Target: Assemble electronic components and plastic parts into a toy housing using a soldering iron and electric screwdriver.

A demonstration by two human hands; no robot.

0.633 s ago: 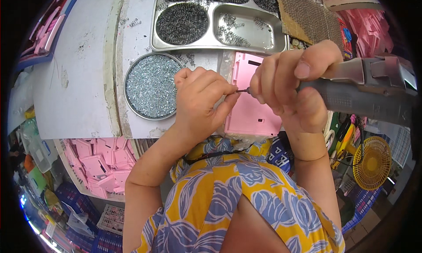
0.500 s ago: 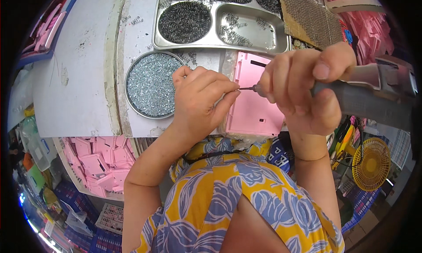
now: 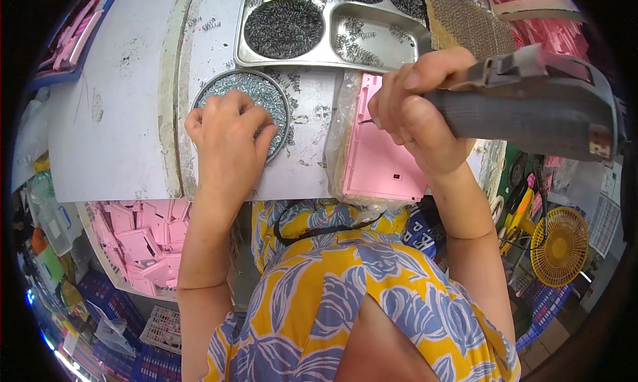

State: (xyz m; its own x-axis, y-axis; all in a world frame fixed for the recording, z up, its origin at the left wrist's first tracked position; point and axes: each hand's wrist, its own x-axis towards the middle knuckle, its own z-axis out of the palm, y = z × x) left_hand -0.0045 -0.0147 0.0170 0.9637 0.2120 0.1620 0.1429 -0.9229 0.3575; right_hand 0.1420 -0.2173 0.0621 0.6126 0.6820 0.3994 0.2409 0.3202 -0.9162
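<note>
My left hand (image 3: 229,133) is over a round metal dish (image 3: 288,113) of small silvery screws (image 3: 266,93). Its fingers bend down toward them, the thumb apart from the rest; some fingertips are hidden. In my right hand (image 3: 425,109) is a dark grey electric screwdriver (image 3: 525,106), held sideways with the fingers wrapped round it. Its thin bit (image 3: 366,121) points left, above a flat pink plastic part (image 3: 379,159). The part lies on clear plastic wrapping (image 3: 337,143) at the near table edge. Whether a screw sits on the bit is too small to tell.
Beyond the dish stands a steel compartment tray (image 3: 325,62) with black springs (image 3: 282,26). Loose springs (image 3: 211,24) lie on the white table (image 3: 126,129). A crate of pink parts (image 3: 143,242) is below at left. A yellow fan (image 3: 560,246) stands at right.
My left hand has left the screwdriver's bit and moved left to the screw dish, its pinch loosened. My right hand has shifted slightly left and away from me with the screwdriver.
</note>
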